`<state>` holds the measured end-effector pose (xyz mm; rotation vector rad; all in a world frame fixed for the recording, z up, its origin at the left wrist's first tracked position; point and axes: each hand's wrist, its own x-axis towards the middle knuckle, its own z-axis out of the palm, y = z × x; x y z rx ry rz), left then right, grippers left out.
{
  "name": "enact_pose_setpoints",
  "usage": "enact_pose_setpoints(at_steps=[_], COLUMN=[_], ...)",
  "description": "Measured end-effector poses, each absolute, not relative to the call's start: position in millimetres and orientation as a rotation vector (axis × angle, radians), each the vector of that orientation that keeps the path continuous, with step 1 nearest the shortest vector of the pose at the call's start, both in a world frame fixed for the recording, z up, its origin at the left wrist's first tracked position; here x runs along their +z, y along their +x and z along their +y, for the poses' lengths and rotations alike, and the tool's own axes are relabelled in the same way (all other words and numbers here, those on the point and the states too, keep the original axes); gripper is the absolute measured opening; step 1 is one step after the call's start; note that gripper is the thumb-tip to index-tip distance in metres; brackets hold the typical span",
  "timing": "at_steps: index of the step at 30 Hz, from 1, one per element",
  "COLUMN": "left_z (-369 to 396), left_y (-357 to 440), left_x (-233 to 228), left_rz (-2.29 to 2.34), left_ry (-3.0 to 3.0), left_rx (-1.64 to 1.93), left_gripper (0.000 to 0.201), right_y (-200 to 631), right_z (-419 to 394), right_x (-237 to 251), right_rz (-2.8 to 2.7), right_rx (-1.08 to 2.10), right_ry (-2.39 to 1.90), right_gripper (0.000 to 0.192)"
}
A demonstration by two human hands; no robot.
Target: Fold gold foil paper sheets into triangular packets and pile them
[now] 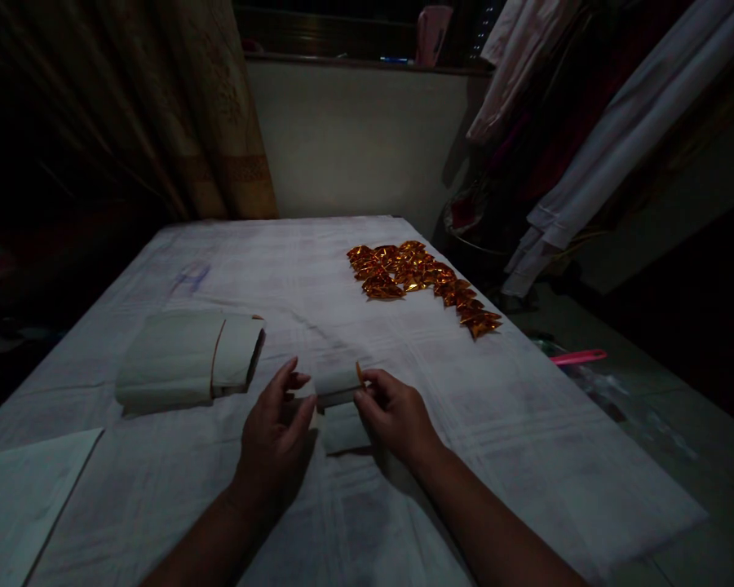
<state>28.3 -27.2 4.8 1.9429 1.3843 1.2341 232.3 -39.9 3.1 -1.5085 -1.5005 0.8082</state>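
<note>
In the middle of the cloth-covered table lies a small pale folded paper (336,381), with an orange-gold strip at its right end. My right hand (397,412) pinches that end between thumb and fingers. Just left of the paper is my left hand (275,432), its fingers apart and holding nothing. A lower pale flap (346,430) shows below the paper; whether it is the same piece I cannot tell. Several shiny gold foil folded pieces (404,269) lie grouped at the far right of the table.
A folded stack of pale paper (165,359) rests on the left, and a pale flat sheet (30,497) at the near-left corner. The white tablecloth (507,481) drops off at the right. Hanging clothes (617,122) and a pink mug (431,34) on a ledge are beyond.
</note>
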Motion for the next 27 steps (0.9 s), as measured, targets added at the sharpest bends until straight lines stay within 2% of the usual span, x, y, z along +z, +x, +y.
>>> enact_pose_setpoints(at_steps=[3,6,8,11,15,17,22,27], left_z=[-26.8,-31.5,-34.7,-37.1,-37.5,-37.3,-37.0,-37.2], left_y=[27.4,28.4,29.4,30.8,32.2,32.6,32.4,31.3], left_x=[4.5,2.4,-0.5,-4.9,-7.0,-6.3,-1.9,2.7], left_rz=[1.291,1.106,1.059,1.098,1.156,1.168,1.164,1.144], left_ry=[2.325,2.609,2.701,2.724,2.690,2.676,2.655,2.655], left_rx=[1.140,0.813,0.633,0.552,0.600,0.620,0.610,0.589], left_gripper=[0.024,0.026,0.036,0.050,0.043,0.040,0.036,0.035], right_y=[234.5,234.0,234.9,242.3,257.9,262.2,263.0,264.7], right_z=[-36.3,-33.3,-33.2,-38.3,-50.0,-52.9,-49.7,-49.1], right_x=[2.1,0.6,1.7,8.8,19.4,20.1,10.8,8.3], right_rz=[-1.687,-1.761,-1.764,-1.803,-2.047,-2.107,-2.155,-2.188], right_rx=[0.483,0.377,0.388,0.541,0.753,0.743,0.507,0.410], right_ry=[-1.715,-1.799,-1.808,-1.735,-1.470,-1.426,-1.487,-1.496], right_gripper=[0.031,0.039,0.042,0.049,0.070,0.064,0.030,0.019])
